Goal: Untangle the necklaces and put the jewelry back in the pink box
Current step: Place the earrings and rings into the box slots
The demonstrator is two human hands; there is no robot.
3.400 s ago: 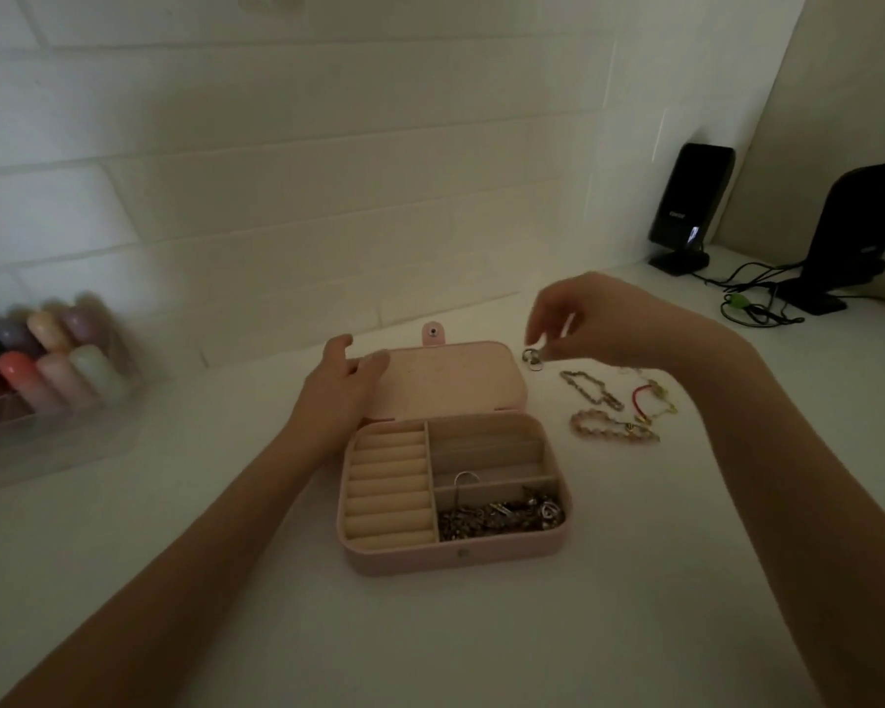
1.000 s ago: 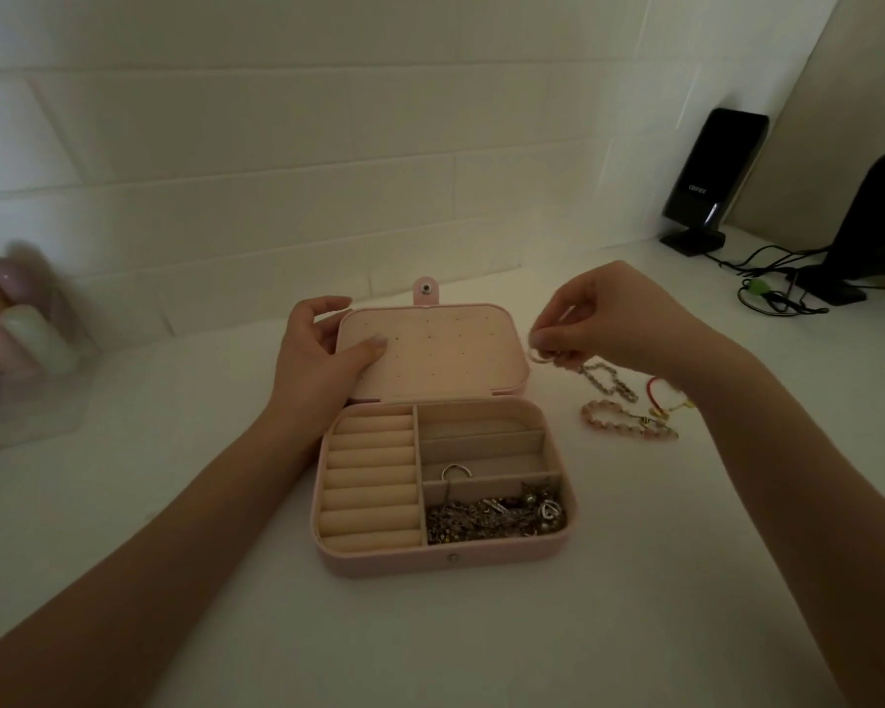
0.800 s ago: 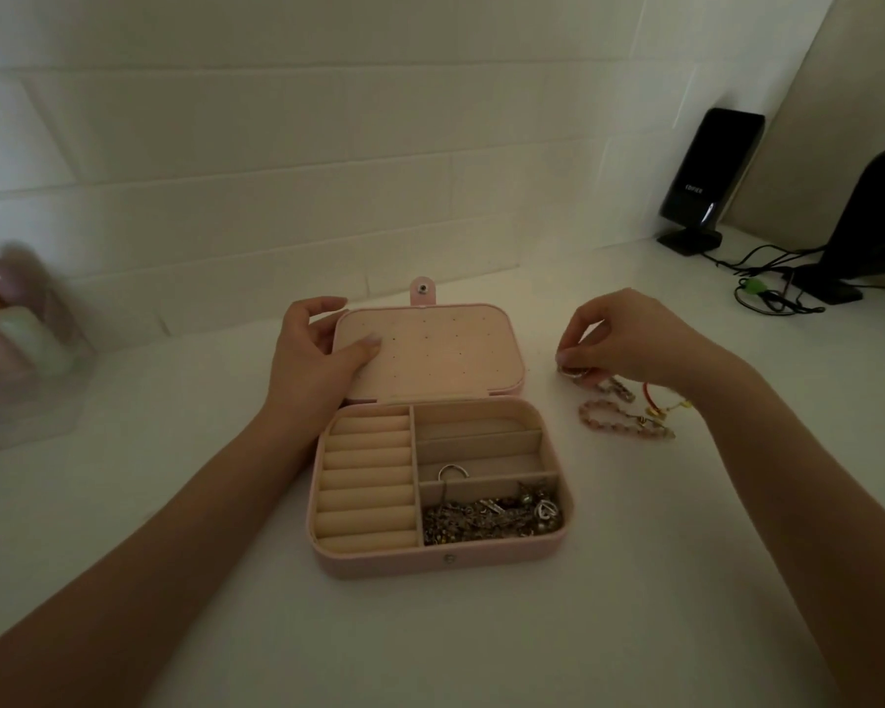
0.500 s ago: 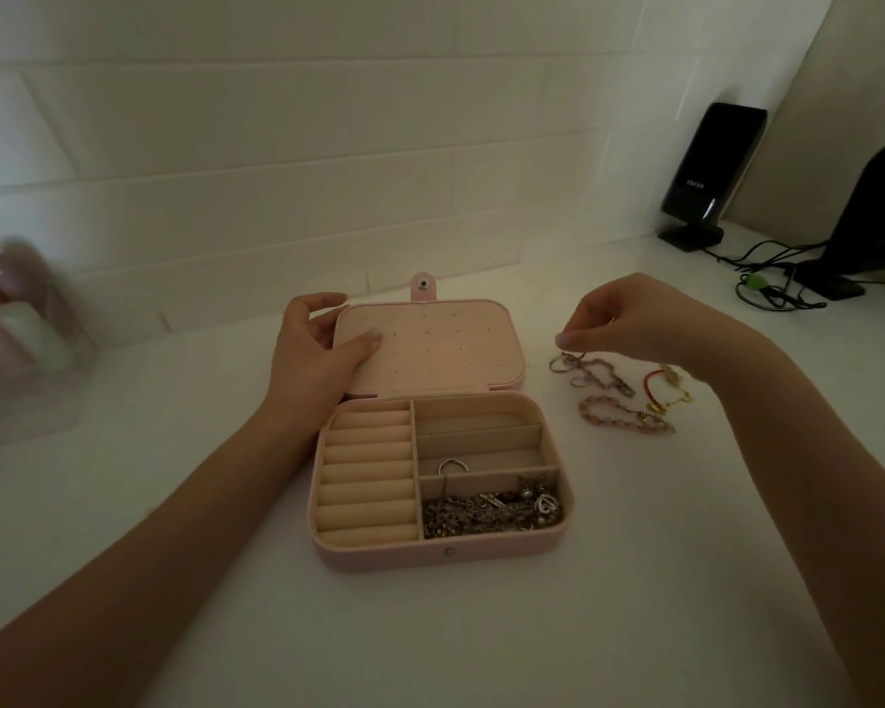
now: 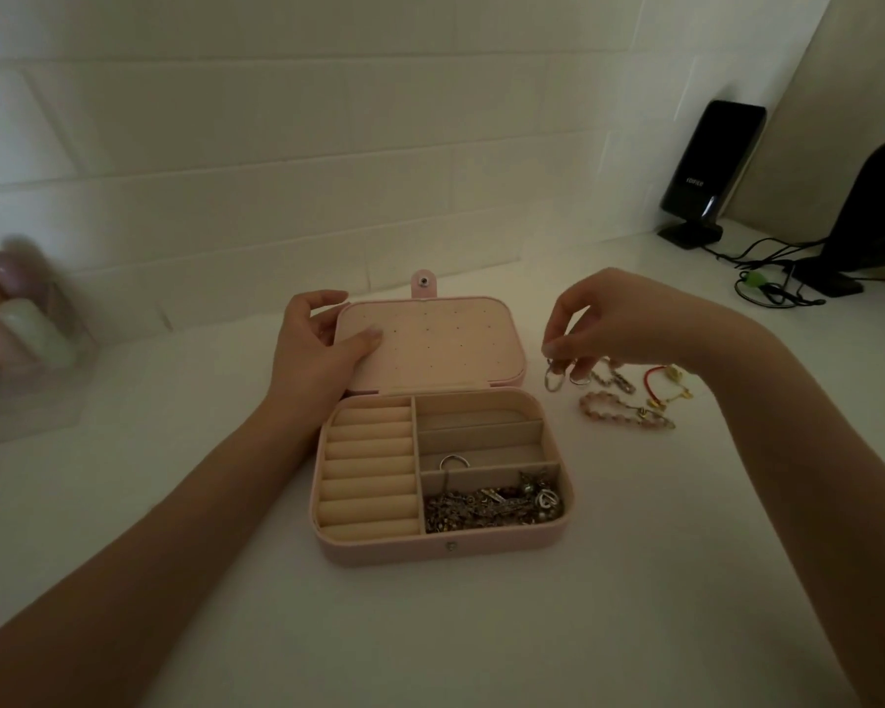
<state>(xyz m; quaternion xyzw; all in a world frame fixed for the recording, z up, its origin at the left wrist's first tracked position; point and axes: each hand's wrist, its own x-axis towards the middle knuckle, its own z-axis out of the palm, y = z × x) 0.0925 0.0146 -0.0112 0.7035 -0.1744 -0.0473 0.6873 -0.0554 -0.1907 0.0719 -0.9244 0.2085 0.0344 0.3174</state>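
The right hand (image 5: 629, 319) pinches 1 small silver ring (image 5: 554, 380) between thumb and fingertips, lifted just off the counter, right of the pink jewelry box (image 5: 445, 546) at its lid's level. The box's open compartments lie down-left of the pinch, so this hand is nearer. The left hand (image 5: 318, 350) grips the open lid (image 5: 430, 344). 3 bracelets (image 5: 627, 413) lie right of the box.
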